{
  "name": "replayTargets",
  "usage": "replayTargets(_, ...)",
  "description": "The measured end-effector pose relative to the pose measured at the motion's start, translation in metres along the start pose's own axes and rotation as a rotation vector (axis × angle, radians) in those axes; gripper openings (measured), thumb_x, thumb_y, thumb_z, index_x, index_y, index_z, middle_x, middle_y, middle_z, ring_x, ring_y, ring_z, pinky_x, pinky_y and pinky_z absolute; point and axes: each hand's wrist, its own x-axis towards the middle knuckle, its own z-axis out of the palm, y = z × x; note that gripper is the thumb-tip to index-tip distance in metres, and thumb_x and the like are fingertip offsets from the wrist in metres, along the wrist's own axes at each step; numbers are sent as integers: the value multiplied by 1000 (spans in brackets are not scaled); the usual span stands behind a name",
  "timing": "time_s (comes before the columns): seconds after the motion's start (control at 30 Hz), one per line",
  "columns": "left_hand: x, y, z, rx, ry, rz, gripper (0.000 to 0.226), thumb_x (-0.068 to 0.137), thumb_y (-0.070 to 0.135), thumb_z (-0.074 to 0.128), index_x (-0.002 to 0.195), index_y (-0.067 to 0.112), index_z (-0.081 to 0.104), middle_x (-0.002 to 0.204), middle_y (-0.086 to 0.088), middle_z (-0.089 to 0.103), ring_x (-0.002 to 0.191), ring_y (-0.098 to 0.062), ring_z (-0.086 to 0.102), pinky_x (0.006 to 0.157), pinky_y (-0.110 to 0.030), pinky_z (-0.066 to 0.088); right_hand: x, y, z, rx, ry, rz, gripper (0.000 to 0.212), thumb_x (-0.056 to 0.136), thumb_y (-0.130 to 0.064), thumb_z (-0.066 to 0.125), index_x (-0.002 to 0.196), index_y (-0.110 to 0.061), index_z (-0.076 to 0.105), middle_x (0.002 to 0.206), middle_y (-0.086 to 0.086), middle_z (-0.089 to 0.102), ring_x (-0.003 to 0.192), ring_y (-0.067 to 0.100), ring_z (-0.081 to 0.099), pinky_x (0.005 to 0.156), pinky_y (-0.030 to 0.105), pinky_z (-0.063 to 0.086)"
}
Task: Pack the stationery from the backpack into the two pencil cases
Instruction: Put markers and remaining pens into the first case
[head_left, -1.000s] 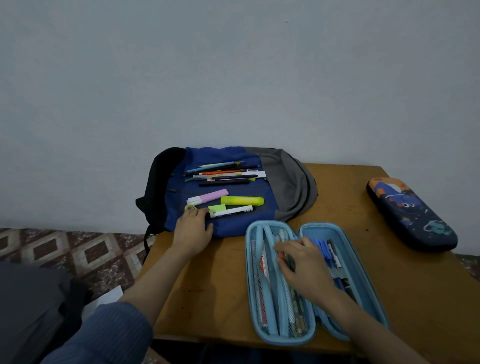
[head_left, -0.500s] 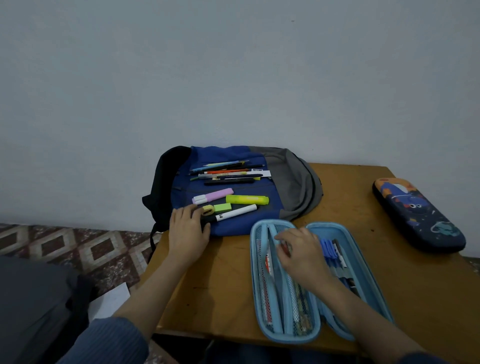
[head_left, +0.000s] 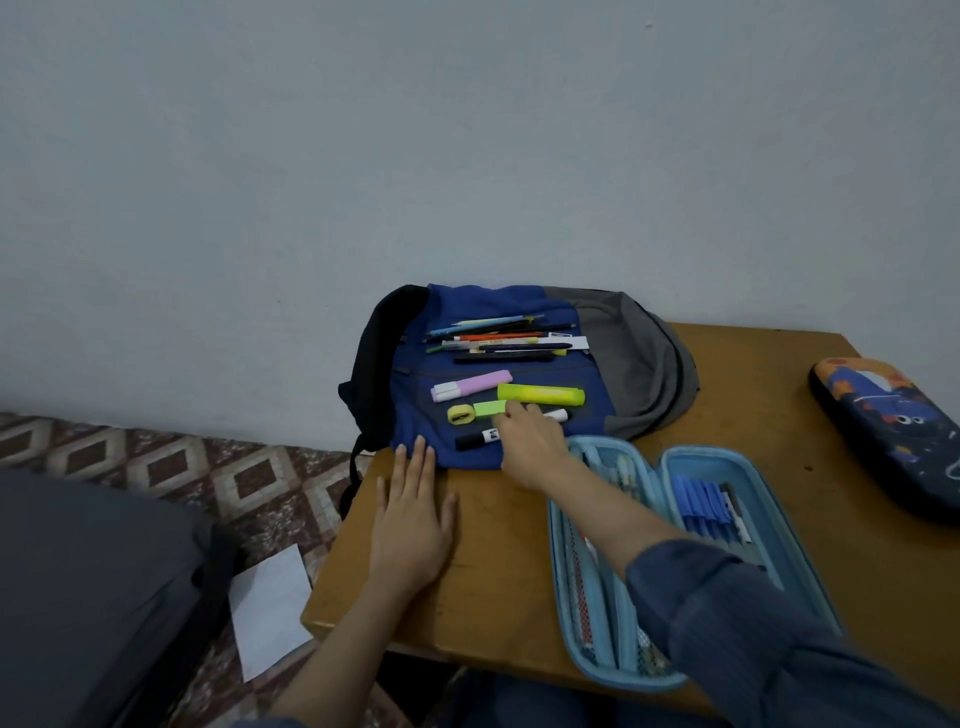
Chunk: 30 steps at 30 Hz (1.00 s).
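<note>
- Left hand (head_left: 415, 519) lies flat on the table (head_left: 493, 597), fingers straight and together, tips at the backpack (head_left: 415, 405).
- Right hand (head_left: 530, 441) covers the marker (head_left: 470, 441) on the backpack; whether its fingers clamp it cannot be told.
- Blue pencil case (head_left: 727, 456) lies open nearby.

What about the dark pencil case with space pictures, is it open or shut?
Shut. The dark pencil case lies closed on the table, printed lid down, with nothing inside showing.
</note>
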Motion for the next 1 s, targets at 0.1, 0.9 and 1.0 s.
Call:
replayTargets(0.1,-1,0,0,-10,1,0,81,77,59,-8,149,20,-7,149,12,-22,134,-3,-25,113,-31,-11,1,2,0,31,44,2,29,89,-7,53,118,-6,51,126,13,44,111,32,49,79,38,42)
replayTargets(0.9,-55,126,-21,-95,-270,156,28,82,47,59,88,19,58,88,4,65,81,-15,62,79,-30,51,-112,76,-21,942,652,257,72,78,-9,73,138,-16,34,64,16,58,55,17,51,55,21,41)
replayTargets(1.0,-57,128,-23,-55,-272,153,25,81,45,59,82,20,55,85,3,62,79,-16,60,77,-30,50,-117,77,-19,935,645,257,71,80,-7,71,138,-19,32,64,15,58,54,17,52,54,24,42)
